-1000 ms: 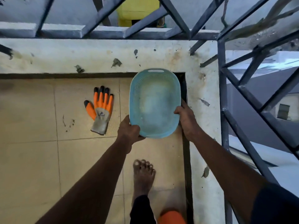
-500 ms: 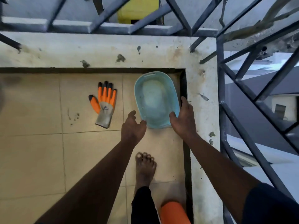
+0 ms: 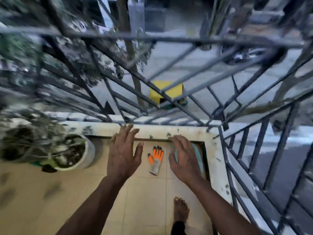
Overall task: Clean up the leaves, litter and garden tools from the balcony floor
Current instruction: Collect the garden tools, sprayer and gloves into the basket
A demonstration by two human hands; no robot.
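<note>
A pale blue basin (image 3: 197, 156) lies in the tiled floor's corner, its contents hidden behind the right hand (image 3: 185, 160). A white pot (image 3: 84, 153) holds soil and stems. An orange work glove (image 3: 156, 159) lies flat between both hands; the left hand (image 3: 124, 153) hovers, each grip spread and empty.

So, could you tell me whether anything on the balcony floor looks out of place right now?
Yes: a single glove lies loose on the tiles between the open left hand and right hand. Leaf scraps dot the ledge. The basin sits in the corner.
</note>
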